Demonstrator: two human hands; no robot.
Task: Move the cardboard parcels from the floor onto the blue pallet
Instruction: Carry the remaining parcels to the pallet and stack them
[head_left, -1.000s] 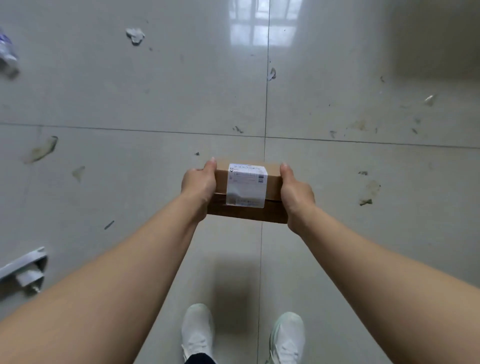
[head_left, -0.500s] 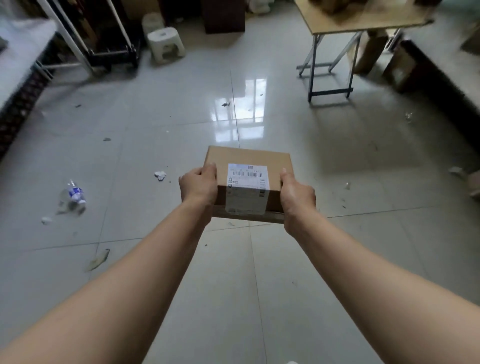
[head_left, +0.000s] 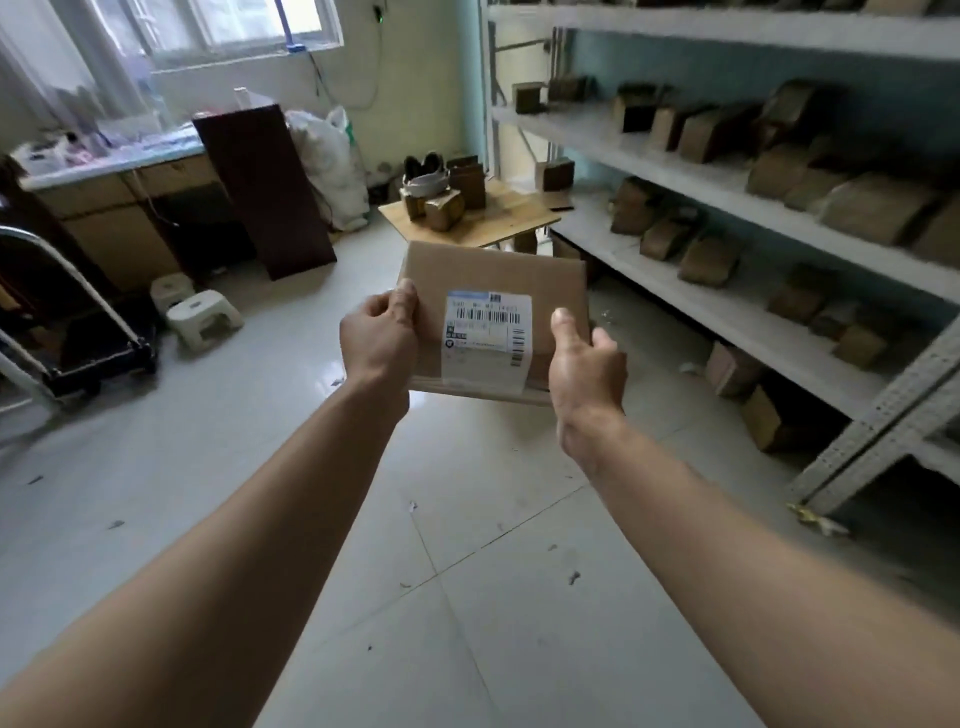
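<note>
A second ago we were looking straight down at bare floor and our shoes, with the parcel (head_left: 488, 275) held low between both hands. Now the view has swung up and round to take in the room, and the parcel is carried at arm's length, well above the floor (head_left: 467, 597), its labelled top tipped toward us. The left grip (head_left: 382, 338) clasps the left edge as before, thumb on top and fingers curled round the side. The right grip (head_left: 587, 364) has loosened its shape: the thumb lies on the top face just beside the label (head_left: 485, 332), the palm is turned more toward us, and one finger shows past the right edge. We judge the pick-up done and the carry under way; what remains is to find the pallet and set the parcel down on it. The blue pallet is nowhere in this view, so we cannot say which way it lies or how far. Most of the right fingers are hidden under the parcel, so how much of the weight that side bears is unclear. Ahead stands a small worktop (head_left: 498, 221) with a few boxes on it, and shelves (head_left: 727, 306) along the right hold many brown boxes, all smeared by motion blur. A trolley (head_left: 98, 358) is cut off at the left edge, with a stool (head_left: 205, 317) near it.
</note>
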